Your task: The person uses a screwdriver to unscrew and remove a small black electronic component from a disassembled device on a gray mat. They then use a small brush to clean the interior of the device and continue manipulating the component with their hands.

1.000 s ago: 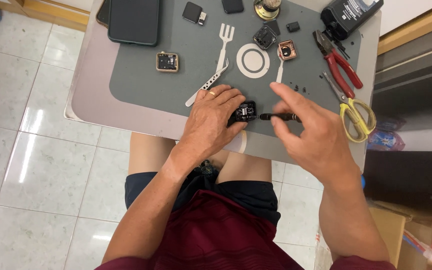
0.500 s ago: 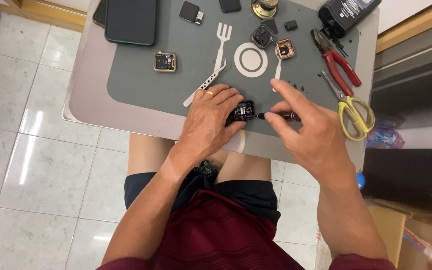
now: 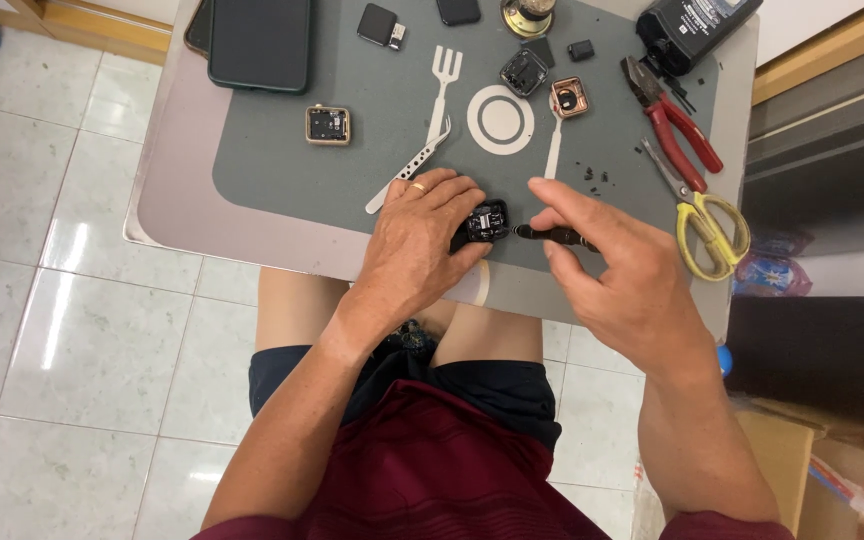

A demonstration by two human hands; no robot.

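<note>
Your left hand (image 3: 417,235) clamps the watch case (image 3: 487,222) at the near edge of the mat (image 3: 282,170); your right hand (image 3: 617,275) pinches a screwdriver (image 3: 550,236), tip at the case's right side. A slip could gouge the internals, and loose screws (image 3: 592,176) beyond the case could scatter. No containers in use; parts lie open on the surface (image 3: 182,200).

A single head-worn camera looks almost straight down from above the seated person, fairly close, over their lap and forearms onto the small table (image 3: 202,230) and grey mat (image 3: 352,170)
</note>
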